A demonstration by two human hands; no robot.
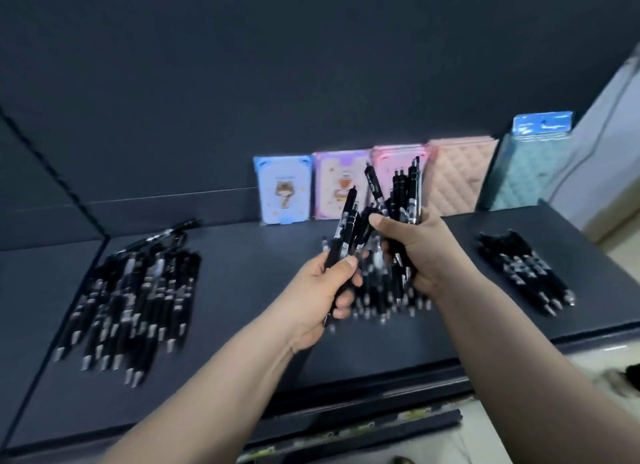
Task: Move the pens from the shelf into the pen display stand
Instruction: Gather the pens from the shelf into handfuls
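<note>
Black click pens lie in piles on the dark shelf (263, 311). My right hand (422, 252) grips a thick bundle of pens (403, 200), their clip ends pointing up. My left hand (322, 290) holds a smaller bunch of pens (346, 224) tilted to the right, close beside the right hand's bundle. Under both hands more pens (381, 300) lie on the shelf. A large pile of pens (135, 297) lies at the left and a smaller pile (526, 269) at the right. No pen display stand is in view.
Pastel notebooks stand against the back wall: a blue one (282, 189), a purple one (337, 186), a pink quilted one (460, 172) and a teal one (526, 165). The shelf's front edge (381, 384) runs below my forearms. Pale floor shows at the lower right.
</note>
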